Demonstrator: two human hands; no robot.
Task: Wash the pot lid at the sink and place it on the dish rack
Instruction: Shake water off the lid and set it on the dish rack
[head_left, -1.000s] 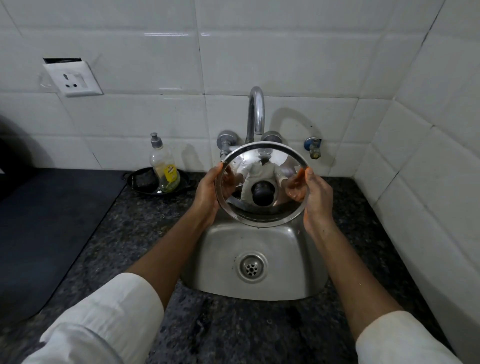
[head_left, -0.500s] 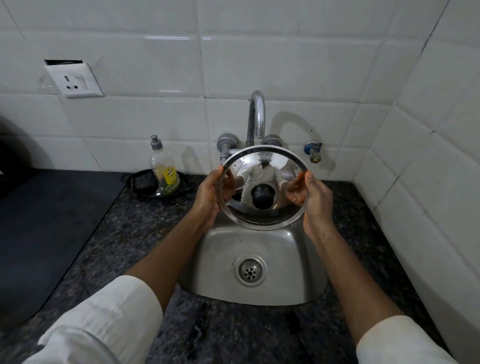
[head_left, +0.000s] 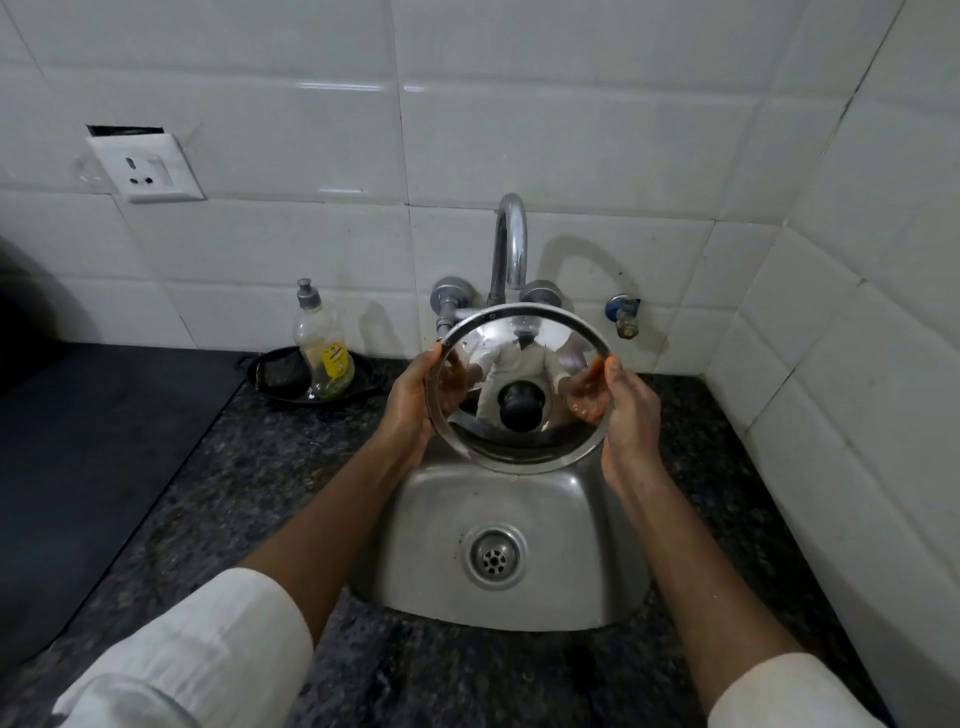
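Note:
A round shiny steel pot lid (head_left: 519, 431) with a black knob at its middle is held upright over the back of the small steel sink (head_left: 441, 561), just under the curved tap (head_left: 509, 249). My left hand (head_left: 408, 402) grips the lid's left rim and my right hand (head_left: 628, 410) grips its right rim. The lid faces me and mirrors my hands and white sleeves. No water runs from the tap. No dish rack is in view.
A soap bottle (head_left: 319, 353) stands in a black dish (head_left: 275, 382) left of the tap. Dark speckled counter (head_left: 249, 467) surrounds the sink, with a dark mat (head_left: 78, 441) at the left. White tiled walls rise behind and at the right; a small valve (head_left: 623, 314) sticks out.
The lid and both hands stay almost where they were; the view has shifted slightly downward in the frame, and the grip is the same.

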